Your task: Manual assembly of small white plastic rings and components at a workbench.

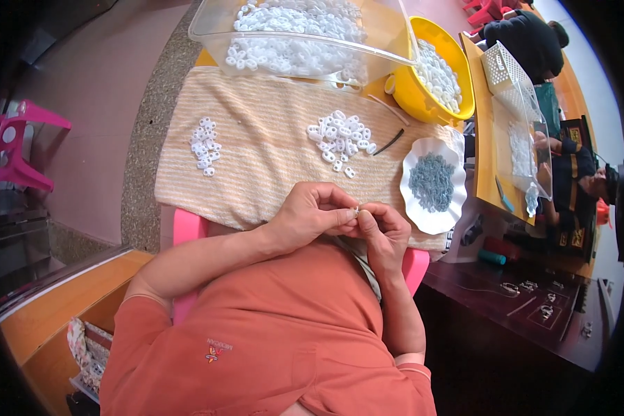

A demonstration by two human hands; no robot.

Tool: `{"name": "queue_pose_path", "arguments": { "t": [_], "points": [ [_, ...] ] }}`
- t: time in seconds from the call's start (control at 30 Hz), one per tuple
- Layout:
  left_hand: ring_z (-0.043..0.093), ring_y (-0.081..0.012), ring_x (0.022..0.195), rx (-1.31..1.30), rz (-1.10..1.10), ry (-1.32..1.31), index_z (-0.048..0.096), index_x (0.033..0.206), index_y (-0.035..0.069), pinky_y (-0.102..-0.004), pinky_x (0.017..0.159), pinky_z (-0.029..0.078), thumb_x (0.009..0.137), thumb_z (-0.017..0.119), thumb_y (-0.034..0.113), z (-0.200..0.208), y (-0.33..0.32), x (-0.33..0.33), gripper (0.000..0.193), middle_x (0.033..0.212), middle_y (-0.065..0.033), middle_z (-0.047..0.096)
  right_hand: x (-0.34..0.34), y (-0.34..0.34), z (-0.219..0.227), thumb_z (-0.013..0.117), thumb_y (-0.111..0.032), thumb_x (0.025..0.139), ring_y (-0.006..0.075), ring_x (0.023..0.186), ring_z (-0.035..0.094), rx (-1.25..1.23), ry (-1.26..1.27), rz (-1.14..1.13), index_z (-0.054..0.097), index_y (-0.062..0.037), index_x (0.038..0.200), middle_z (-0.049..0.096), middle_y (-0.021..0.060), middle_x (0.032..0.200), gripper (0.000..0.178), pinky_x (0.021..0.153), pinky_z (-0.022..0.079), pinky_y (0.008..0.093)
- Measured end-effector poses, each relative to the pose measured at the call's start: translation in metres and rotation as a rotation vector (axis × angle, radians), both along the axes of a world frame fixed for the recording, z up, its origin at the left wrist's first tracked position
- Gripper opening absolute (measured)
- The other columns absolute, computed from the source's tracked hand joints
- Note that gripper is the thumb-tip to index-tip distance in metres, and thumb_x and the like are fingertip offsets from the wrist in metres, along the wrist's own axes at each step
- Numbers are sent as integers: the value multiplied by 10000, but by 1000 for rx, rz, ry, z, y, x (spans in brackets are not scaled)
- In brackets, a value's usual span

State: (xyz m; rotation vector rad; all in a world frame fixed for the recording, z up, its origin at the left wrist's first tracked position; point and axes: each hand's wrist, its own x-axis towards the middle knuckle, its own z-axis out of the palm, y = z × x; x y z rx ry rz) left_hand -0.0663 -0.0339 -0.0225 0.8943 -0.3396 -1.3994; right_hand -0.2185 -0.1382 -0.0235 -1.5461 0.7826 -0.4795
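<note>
We have both hands up at the table's near edge, right of its middle, fingertips meeting. Left hand (312, 213): thumb and index pinching a small pale piece (356, 210). Right hand (385, 232): thumb and index on the same piece from the other side, remaining fingers curled. Piece mostly hidden by fingertips, so we can't tell its exact shape

Table is covered by a striped beige towel (256, 125). On it we have two loose piles of white plastic parts: a small one (204, 147) near the left edge, and a bigger one (340, 135) right of centre, many of those oval with two holes. Just right of the bigger pile, a thin black strip (390, 142); a pinkish strip (390, 109) beyond it, toward the far right corner

Right edge: white wavy-rimmed dish (416, 216) full of small blue-grey parts (432, 182). Far right corner: yellow basin (412, 97) with more white parts (437, 73). Far edge: clear plastic bin (388, 28) heaped with white ovals (295, 31)

Off the left edge, a pink plastic stool (21, 149) on the floor, well apart from us
</note>
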Motion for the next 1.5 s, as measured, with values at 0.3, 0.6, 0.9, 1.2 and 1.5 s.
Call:
{"name": "queue_pose_path", "arguments": {
  "t": [0.3, 0.6, 0.9, 1.2, 1.5],
  "points": [
    [641, -101, 785, -40, 8, 36, 615, 1034, -23, -218, 710, 558, 885, 634, 49, -3, 1, 1, 167, 879, -67, 661, 1, -1, 3, 667, -140, 850, 100, 747, 618, 43, 57, -66, 650, 28, 926, 672, 56, 829, 186, 688, 507, 229],
    [655, -161, 795, 19, 36, 86, 622, 1003, -21, -291, 718, 571, 872, 646, 30, 2, 2, 4, 143, 886, -103, 663, 8, -5, 20, 632, -10, 886, 85, 747, 591, -410, 42, 207, 634, 36, 955, 643, 56, 864, 83, 646, 487, 204],
    [649, -163, 772, 37, 71, 160, 613, 973, -34, -287, 693, 573, 868, 637, 11, 4, 3, 7, 116, 867, -115, 658, 20, -7, 35, 649, 37, 843, 134, 717, 609, -906, 82, 319, 634, 39, 960, 637, 105, 829, 118, 616, 476, 228],
    [654, -143, 769, -1, 163, 90, 615, 973, -16, -267, 703, 570, 859, 647, 14, 11, 6, 9, 122, 880, -97, 664, 24, -27, 13, 589, 5, 904, 88, 682, 577, -524, -79, 122, 621, 42, 994, 604, 60, 845, 103, 620, 472, 208],
    [648, -137, 792, -42, 223, 60, 609, 998, -27, -269, 742, 564, 876, 637, 36, 13, 5, 15, 139, 896, -79, 657, 63, -33, 31, 657, 11, 828, 96, 637, 552, -540, 72, 232, 641, 7, 966, 617, 64, 814, 139, 563, 433, 217]
  ]
}}
